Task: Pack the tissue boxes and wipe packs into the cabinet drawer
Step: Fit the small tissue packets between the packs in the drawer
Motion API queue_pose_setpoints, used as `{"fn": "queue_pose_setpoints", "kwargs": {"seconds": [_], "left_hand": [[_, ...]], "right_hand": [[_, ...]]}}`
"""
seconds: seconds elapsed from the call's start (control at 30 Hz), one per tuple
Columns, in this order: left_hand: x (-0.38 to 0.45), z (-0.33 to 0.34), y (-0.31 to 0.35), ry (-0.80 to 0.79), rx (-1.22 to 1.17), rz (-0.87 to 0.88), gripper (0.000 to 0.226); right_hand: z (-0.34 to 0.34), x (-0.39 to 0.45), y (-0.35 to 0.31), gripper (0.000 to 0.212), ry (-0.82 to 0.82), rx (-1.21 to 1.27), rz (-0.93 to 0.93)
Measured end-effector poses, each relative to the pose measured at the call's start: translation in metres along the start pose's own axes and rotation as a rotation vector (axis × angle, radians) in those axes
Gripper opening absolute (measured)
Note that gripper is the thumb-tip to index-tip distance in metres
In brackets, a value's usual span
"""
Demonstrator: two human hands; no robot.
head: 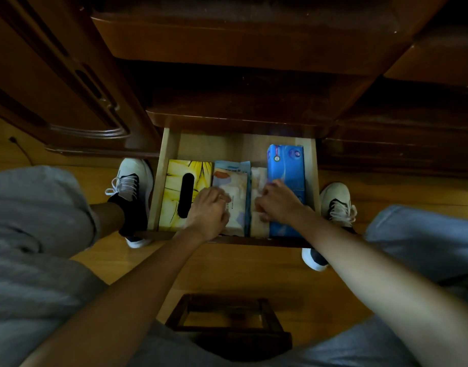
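Observation:
The cabinet drawer [169, 147] is pulled out, with pale wood walls. Inside lie, left to right, a yellow tissue box [174, 192] with a black slot, a pale wipe pack [236, 189] over a blue-edged pack [232, 165], a second pale wipe pack [258, 181] and a blue tissue pack [287, 165]. My left hand [210, 210] rests on the first wipe pack, fingers curled over its left edge. My right hand [279, 201] presses on the second wipe pack beside the blue pack; its fingertips are hidden.
Dark wooden cabinet fronts [76, 83] surround the drawer on both sides and above. My shoes [132, 181] stand on the wood floor at each side of the drawer. A small dark wooden stool [227, 321] sits below me between my grey-trousered knees.

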State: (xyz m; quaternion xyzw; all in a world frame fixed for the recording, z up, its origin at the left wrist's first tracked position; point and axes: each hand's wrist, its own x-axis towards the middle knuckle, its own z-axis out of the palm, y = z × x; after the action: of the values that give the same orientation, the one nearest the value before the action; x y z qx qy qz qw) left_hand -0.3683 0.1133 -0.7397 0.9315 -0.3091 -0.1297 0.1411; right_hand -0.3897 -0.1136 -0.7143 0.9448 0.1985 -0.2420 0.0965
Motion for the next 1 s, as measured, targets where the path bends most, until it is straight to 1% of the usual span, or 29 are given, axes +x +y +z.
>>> {"fn": "queue_pose_setpoints", "kwargs": {"seconds": [0.13, 0.2, 0.27, 0.37, 0.43, 0.47, 0.53, 0.6, 0.67, 0.73, 0.8, 0.87, 0.9, 0.93, 0.97, 1.0], "left_hand": [[0.000, 0.004, 0.001, -0.021, 0.064, 0.014, 0.039], [0.002, 0.005, 0.001, -0.057, 0.126, 0.007, 0.041], [0.005, 0.003, 0.004, -0.136, 0.188, -0.011, 0.045], [0.009, -0.008, 0.014, -0.295, 0.272, -0.010, 0.052], [0.009, -0.024, 0.017, -0.367, 0.308, 0.036, 0.050], [0.010, -0.035, 0.017, -0.378, 0.300, 0.054, 0.048], [0.011, -0.060, 0.017, -0.346, 0.246, 0.054, 0.044], [0.013, -0.094, 0.021, -0.292, 0.193, 0.022, 0.046], [0.019, -0.136, 0.029, -0.210, 0.166, -0.007, 0.045], [0.025, -0.186, 0.039, -0.040, 0.160, 0.019, 0.042], [0.029, -0.243, 0.052, 0.239, 0.138, 0.096, 0.035], [0.032, -0.303, 0.069, 0.532, 0.132, 0.198, 0.028], [0.034, -0.333, 0.079, 0.649, 0.140, 0.246, 0.026], [0.037, -0.360, 0.088, 0.744, 0.150, 0.287, 0.024], [0.040, -0.386, 0.097, 0.822, 0.158, 0.317, 0.022], [0.044, -0.409, 0.105, 0.887, 0.160, 0.331, 0.020]], "right_hand": [[-0.003, 0.005, -0.009, 0.022, -0.055, -0.138, 0.026], [-0.004, 0.007, -0.012, 0.021, -0.090, -0.177, 0.040], [-0.005, 0.008, -0.013, 0.019, -0.123, -0.167, 0.060], [-0.011, -0.001, -0.018, 0.020, -0.138, -0.161, 0.071], [-0.020, -0.010, -0.020, 0.024, -0.120, -0.207, 0.064], [-0.028, -0.014, -0.018, 0.024, -0.111, -0.210, 0.067], [-0.048, -0.025, -0.011, 0.027, -0.073, -0.126, 0.106], [-0.082, -0.040, 0.003, 0.032, -0.003, 0.059, 0.165], [-0.125, -0.061, 0.017, 0.032, 0.139, 0.220, 0.213], [-0.171, -0.086, 0.031, 0.031, 0.373, 0.299, 0.246], [-0.221, -0.113, 0.043, 0.026, 0.699, 0.301, 0.261], [-0.270, -0.137, 0.059, 0.021, 1.047, 0.233, 0.249], [-0.294, -0.146, 0.069, 0.021, 1.186, 0.183, 0.249], [-0.318, -0.154, 0.080, 0.021, 1.284, 0.138, 0.259], [-0.340, -0.160, 0.091, 0.022, 1.333, 0.106, 0.287], [-0.359, -0.164, 0.103, 0.024, 1.324, 0.108, 0.333]]}}
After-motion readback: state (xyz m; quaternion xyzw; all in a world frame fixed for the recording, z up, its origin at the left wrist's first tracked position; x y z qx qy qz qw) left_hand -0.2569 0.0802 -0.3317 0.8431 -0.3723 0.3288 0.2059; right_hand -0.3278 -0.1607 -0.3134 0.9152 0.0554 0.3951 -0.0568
